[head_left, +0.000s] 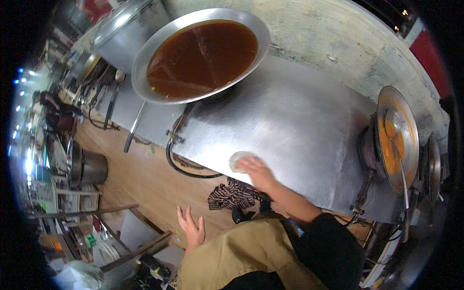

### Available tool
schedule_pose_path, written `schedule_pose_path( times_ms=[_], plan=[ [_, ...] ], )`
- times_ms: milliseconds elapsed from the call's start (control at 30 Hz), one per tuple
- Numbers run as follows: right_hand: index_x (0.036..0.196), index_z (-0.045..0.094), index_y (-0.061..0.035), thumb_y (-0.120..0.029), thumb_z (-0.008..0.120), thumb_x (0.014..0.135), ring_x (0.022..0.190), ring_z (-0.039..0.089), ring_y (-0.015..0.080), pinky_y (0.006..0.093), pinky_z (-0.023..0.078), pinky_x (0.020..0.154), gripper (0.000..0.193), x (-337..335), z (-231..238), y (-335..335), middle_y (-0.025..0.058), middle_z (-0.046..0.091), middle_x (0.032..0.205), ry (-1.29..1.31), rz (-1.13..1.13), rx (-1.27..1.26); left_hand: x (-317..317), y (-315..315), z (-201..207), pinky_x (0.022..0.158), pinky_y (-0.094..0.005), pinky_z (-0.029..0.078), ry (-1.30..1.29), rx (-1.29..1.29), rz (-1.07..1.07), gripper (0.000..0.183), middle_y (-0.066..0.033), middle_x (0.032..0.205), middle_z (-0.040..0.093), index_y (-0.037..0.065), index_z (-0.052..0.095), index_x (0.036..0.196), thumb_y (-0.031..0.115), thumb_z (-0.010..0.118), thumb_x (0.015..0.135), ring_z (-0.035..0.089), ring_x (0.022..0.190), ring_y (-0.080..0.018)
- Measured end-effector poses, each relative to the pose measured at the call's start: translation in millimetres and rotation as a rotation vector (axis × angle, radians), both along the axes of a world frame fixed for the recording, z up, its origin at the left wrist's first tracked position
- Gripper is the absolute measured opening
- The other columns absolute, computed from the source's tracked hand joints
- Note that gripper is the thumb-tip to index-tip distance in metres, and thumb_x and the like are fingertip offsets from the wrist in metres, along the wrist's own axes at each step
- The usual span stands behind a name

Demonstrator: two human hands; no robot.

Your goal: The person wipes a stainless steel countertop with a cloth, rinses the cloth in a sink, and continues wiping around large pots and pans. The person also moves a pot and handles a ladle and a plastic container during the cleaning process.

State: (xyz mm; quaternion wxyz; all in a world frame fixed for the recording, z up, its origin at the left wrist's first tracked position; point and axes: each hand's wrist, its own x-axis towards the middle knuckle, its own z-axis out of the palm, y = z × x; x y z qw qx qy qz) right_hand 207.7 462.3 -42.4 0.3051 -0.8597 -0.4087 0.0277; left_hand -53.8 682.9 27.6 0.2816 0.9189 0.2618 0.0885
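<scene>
My right hand [257, 171] presses a small pale pad [237, 161], which looks like a folded cloth or sponge, against the shiny metal worktop [285, 116] near its front edge. Slight blur softens the fingers. To the left of my body, my left hand [193, 229] hangs in the air below the worktop, fingers spread and holding nothing. A dark checked cloth [227, 196] hangs at the worktop's front edge, between my two hands.
Behind the worktop's left part sits a wide metal wok [141, 77] of brown liquid. At right stands a pan [411, 130] with orange liquid and a ladle [400, 159]. A black hose [193, 175] loops along the front. A large lidded pot [128, 36] stands back left.
</scene>
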Motion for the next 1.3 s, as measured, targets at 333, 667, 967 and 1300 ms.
schedule_pose_path(
  times_ms=[333, 667, 967, 1300],
  plan=[
    [0.135, 0.051, -0.0141, -0.013, 0.045, 0.091, 0.138, 0.034, 0.0283, 0.0485, 0.023, 0.114, 0.044, 337, -24, -108, 0.0048, 0.044, 0.146, -0.122, -0.861, -0.16, -1, -25, -48, 0.107, -0.0498, 0.029, 0.098, 0.017, 0.106, 0.055, -0.0273, 0.151, 0.017, 0.004, 0.042, 0.137, 0.02, 0.062, 0.088, 0.027, 0.135, -0.0453],
    [0.139, 0.048, -0.017, -0.012, 0.051, 0.087, 0.143, 0.024, 0.0263, 0.0501, 0.02, 0.114, 0.052, 492, -3, 76, 0.0016, 0.036, 0.151, -0.124, -0.482, -0.287, -40, -18, -89, 0.096, -0.0487, 0.041, 0.237, 0.08, 0.385, 0.056, -0.025, 0.147, 0.028, 0.004, 0.049, 0.131, 0.025, 0.068, 0.083, 0.042, 0.125, -0.0441],
    [0.143, 0.042, -0.0218, -0.01, 0.052, 0.081, 0.143, 0.025, 0.0255, 0.0472, 0.019, 0.116, 0.064, 398, -2, 82, 0.001, 0.034, 0.152, -0.219, -0.077, -0.339, -39, -34, -51, 0.1, -0.0503, 0.038, 0.258, 0.196, 0.402, 0.059, -0.0286, 0.147, 0.027, 0.004, 0.047, 0.133, 0.026, 0.068, 0.082, 0.038, 0.128, -0.0467],
    [0.141, 0.045, -0.0169, -0.005, 0.051, 0.08, 0.141, 0.029, 0.0275, 0.0512, 0.022, 0.113, 0.063, 230, -22, 96, 0.005, 0.042, 0.147, -0.101, -0.007, -0.143, -30, -29, -62, 0.105, -0.0506, 0.032, 0.125, 0.05, 0.244, 0.057, -0.0265, 0.149, 0.024, 0.008, 0.046, 0.134, 0.026, 0.067, 0.084, 0.034, 0.131, -0.0457]
  ],
)
